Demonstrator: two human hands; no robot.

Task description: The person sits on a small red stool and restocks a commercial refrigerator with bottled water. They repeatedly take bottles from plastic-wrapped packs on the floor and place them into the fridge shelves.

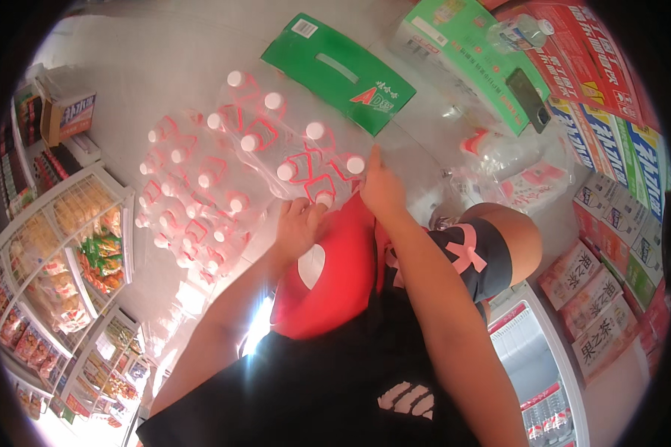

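Clear plastic bottles (pixel 259 136) with white caps stand on the floor before me, with plastic film around them. My left hand (pixel 301 226) rests at the near edge of this group, its fingers at a bottle cap. At the group's right corner is my right hand (pixel 384 184), its index finger extended forward; whether it grips the film cannot be seen. A second film-wrapped pack of bottles (pixel 190 193) lies to the left. Just beyond my right hand is a green carton (pixel 341 72) with a handle slot. A red plastic stool or seat (pixel 341 268) shows between my arms.
A phone (pixel 528 100) and a single bottle (pixel 520 33) lie on cartons at the upper right. Stacked drink cartons (pixel 620 212) line the right side, near a glass-door cooler (pixel 537 357). Wire racks of packaged snacks (pixel 56 251) stand left. Loose film-wrapped bottles (pixel 503 162) lie right.
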